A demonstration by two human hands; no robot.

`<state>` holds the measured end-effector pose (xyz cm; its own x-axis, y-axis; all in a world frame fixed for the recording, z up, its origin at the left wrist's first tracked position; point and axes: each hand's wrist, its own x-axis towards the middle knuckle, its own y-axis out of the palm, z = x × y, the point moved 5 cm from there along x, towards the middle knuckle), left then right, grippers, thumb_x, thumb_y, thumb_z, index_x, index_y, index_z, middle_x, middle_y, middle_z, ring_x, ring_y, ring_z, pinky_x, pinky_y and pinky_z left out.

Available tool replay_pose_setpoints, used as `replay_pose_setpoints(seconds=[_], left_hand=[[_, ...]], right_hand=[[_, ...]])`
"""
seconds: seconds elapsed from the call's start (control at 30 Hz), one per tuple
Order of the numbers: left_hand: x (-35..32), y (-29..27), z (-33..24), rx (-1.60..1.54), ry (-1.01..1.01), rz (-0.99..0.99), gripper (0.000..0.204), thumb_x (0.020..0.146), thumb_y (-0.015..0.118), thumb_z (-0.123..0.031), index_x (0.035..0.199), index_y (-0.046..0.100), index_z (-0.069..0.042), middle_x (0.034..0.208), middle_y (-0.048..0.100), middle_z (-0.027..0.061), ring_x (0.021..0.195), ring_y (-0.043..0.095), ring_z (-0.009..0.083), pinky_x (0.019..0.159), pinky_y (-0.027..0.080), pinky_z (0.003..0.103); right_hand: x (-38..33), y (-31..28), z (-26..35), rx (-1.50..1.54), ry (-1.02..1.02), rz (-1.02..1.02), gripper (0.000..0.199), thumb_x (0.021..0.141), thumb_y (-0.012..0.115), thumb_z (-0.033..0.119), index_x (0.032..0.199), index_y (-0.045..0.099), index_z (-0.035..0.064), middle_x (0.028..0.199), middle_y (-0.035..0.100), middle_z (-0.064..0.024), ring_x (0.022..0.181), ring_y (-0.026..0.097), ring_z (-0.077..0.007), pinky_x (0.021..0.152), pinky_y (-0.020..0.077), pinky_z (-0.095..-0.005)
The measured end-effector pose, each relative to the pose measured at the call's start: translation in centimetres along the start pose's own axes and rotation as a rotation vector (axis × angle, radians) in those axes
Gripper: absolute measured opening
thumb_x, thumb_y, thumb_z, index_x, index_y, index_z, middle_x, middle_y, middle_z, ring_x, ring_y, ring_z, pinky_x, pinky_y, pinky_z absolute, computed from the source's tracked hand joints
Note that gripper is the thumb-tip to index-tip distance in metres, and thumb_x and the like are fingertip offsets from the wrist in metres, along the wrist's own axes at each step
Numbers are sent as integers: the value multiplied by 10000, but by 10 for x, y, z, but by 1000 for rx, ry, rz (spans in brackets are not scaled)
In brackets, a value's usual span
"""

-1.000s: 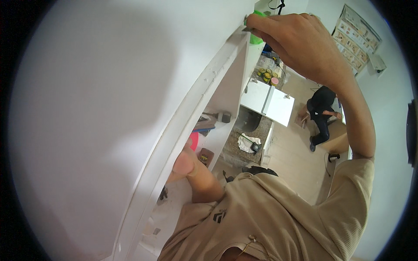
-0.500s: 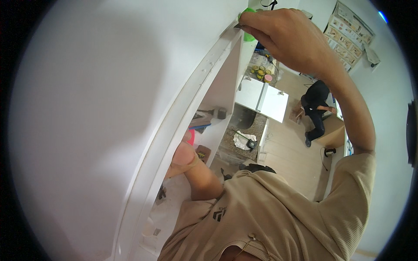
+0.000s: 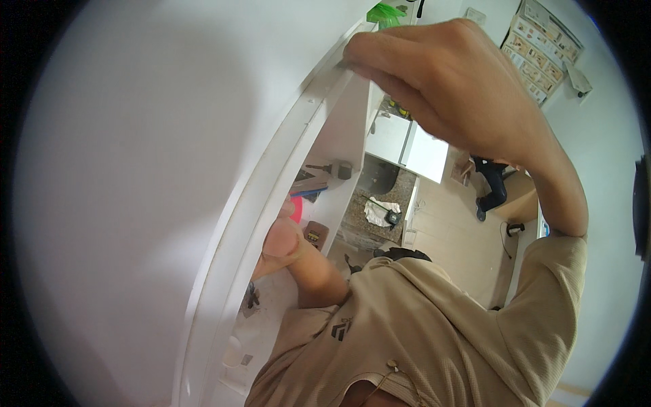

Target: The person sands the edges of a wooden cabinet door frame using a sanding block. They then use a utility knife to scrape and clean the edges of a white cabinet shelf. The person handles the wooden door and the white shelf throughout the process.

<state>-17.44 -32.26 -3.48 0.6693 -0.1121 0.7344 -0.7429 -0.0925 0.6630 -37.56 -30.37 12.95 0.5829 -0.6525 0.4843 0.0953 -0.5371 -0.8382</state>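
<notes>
A long white edge strip (image 3: 271, 176) curves along the top front of a white cabinet, beneath a broad white surface (image 3: 135, 169). At the strip's upper part, my right hand (image 3: 447, 81) is closed in a pinch on a small dark flat piece, mostly hidden by the fingertips. Small white bits (image 3: 310, 102) dot the strip just below these fingers. My left hand (image 3: 281, 241) is lower down, behind the strip's near side; its fingers are largely hidden. Beside it is a bright pink thing (image 3: 297, 209), only partly visible.
A drill-like tool (image 3: 341, 169) and a brown box-shaped device (image 3: 315, 234) lie in the cabinet. Below are a stone counter with a white cloth (image 3: 381, 211) and white cabinet doors (image 3: 424, 152). Another person (image 3: 491, 183) sits farther off. A green bag (image 3: 386, 15) is at the top.
My right hand has slid along the strip toward me and to the left, with the pinch kept. My left hand stays in nearly the same place.
</notes>
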Motion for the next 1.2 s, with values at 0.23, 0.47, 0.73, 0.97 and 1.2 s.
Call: replay_pose_setpoints(seconds=[0.23,0.47,0.73,0.97,1.2], left_hand=[[-5,5,-7,295,221,-77,206,942,705,-62,913,685,141,694,658,185,450,555,174,372,441,275],[-4,4,-11,319,211,-80,267,944,732,-112,887,674,142,711,659,189,438,532,173,394,449,272],[-7,4,-6,277,205,-94,314,934,734,-131,783,634,126,615,611,153,408,490,187,393,455,286],[2,-1,-3,-11,-95,-23,367,968,653,-120,667,583,78,515,532,110,403,474,185,385,454,302],[3,8,-15,441,177,-57,217,884,562,10,681,603,73,506,509,92,388,442,175,393,445,301]], right_hand=[[-4,16,-52,-60,128,-80,192,1039,588,189,1128,703,63,867,729,-154,764,705,-345,732,561,-443],[-7,27,-49,-120,91,-105,164,1029,597,176,1114,689,69,851,720,-162,759,702,-356,713,554,-470],[-13,18,-25,-144,34,-88,159,946,661,129,1085,662,53,824,694,-143,729,693,-346,651,544,-451],[-11,9,0,-54,42,-121,152,961,655,154,1085,654,66,799,672,-126,689,668,-349,635,533,-444],[-4,29,-50,-204,147,-129,128,1000,618,167,1079,661,75,891,724,-131,773,717,-334,693,563,-454]])
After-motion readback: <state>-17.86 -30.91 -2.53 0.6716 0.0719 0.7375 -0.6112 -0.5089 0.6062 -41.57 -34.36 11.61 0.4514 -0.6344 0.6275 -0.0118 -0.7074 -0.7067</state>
